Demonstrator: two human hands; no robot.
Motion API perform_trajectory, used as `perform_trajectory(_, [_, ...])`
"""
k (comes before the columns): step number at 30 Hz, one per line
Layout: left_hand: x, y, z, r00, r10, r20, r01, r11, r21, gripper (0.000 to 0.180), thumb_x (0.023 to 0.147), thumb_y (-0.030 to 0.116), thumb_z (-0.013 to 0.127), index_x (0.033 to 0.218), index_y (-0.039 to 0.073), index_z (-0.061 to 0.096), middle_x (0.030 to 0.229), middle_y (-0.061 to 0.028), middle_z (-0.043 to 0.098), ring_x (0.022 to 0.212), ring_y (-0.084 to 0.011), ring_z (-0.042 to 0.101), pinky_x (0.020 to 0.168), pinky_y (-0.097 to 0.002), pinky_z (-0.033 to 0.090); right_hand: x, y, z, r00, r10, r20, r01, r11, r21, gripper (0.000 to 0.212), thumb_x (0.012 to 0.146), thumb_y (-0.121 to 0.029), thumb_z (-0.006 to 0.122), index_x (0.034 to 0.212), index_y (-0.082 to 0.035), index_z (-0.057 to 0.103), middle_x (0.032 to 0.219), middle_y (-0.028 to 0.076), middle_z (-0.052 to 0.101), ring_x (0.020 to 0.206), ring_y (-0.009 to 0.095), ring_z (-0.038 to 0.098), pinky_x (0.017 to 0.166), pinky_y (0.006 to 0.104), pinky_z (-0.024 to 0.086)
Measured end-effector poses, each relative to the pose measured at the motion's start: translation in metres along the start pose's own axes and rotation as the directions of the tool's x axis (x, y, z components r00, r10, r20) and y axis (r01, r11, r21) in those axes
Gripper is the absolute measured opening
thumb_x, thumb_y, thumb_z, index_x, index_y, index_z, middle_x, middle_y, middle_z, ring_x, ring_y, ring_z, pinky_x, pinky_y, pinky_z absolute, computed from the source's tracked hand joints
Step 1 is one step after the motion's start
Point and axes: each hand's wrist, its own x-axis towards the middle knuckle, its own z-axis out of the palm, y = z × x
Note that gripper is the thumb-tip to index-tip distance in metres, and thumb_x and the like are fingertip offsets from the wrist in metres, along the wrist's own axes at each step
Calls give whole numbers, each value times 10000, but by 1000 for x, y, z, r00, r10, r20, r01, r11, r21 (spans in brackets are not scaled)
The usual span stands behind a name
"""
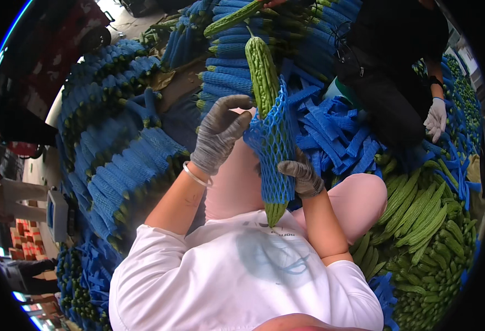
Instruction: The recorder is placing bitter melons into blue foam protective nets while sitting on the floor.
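Observation:
A long, bumpy green bitter melon (pixel 262 71) stands upright in front of me, its stem end sticking out of a blue foam net sleeve (pixel 278 149). A green tip (pixel 275 214) shows below the sleeve's lower end; whether it belongs to the same melon I cannot tell. My right hand (pixel 304 175), in a grey glove, is closed against the sleeve's right side, low down. On the other side, my grey-gloved left hand (pixel 220 132) has thumb and fingers apart beside the sleeve's stretched upper rim, and nothing shows in it.
Loose blue net sleeves (pixel 336 132) lie heaped beyond my right knee. Bare bitter melons (pixel 419 215) are piled at right. Rows of sleeved melons (pixel 126 171) fill the left, with more stacked ahead. A person's white-gloved hand (pixel 435 118) is at right; another melon (pixel 232 19) is held up ahead.

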Motion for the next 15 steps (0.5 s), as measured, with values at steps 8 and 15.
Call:
perform_trajectory(8, [-18, -20, 8, 870, -396, 295, 333, 912, 241, 400, 781, 119, 729, 1123, 47, 533, 1001, 15, 546, 887, -70, 510, 820, -219, 423, -8, 8, -15, 995, 5, -100, 4, 996, 86, 734, 698, -269, 725, 1297, -3, 395, 1108, 139, 566, 868, 258, 628, 790, 368, 535])
perform_trajectory(15, [-19, -9, -13, 908, 186, 375, -264, 950, 166, 359, 740, 39, 736, 1072, 56, 601, 1061, -64, 588, 1030, -184, 532, 920, -341, 428, -17, 13, -29, 997, 70, -20, -63, 971, 232, 745, 715, -262, 716, 1322, 11, 381, 1200, 129, 546, 1026, 220, 575, 903, 349, 472])
